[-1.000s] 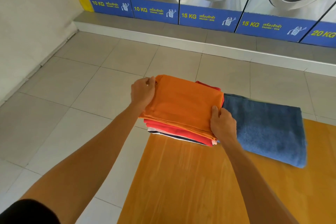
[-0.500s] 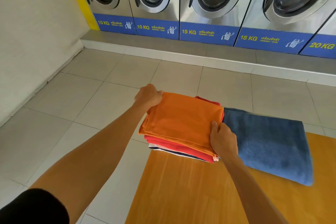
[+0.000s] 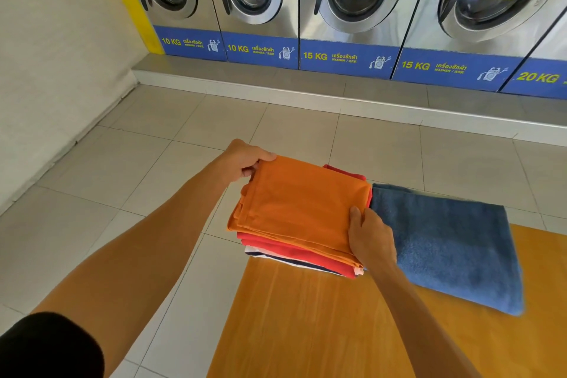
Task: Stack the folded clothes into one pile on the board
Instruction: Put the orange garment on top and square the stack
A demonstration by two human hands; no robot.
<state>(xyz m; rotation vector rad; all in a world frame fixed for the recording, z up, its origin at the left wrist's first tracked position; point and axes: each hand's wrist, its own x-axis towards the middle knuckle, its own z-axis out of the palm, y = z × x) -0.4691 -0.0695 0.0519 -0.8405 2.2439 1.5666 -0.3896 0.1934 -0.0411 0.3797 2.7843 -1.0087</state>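
Note:
A folded orange garment tops a pile at the far left corner of the wooden board. Beneath it lie red clothes and a white and dark striped piece. My left hand grips the orange garment's far left corner. My right hand holds its near right edge, thumb on top. A folded blue towel lies flat on the board just right of the pile, touching it.
Beyond the board is a grey tiled floor. A row of steel washing machines stands on a raised step at the back. A cream wall runs along the left.
The camera has tilted up, showing more of the washers. My left hand has closed around the orange garment's far corner. The pile and towel stay where they were.

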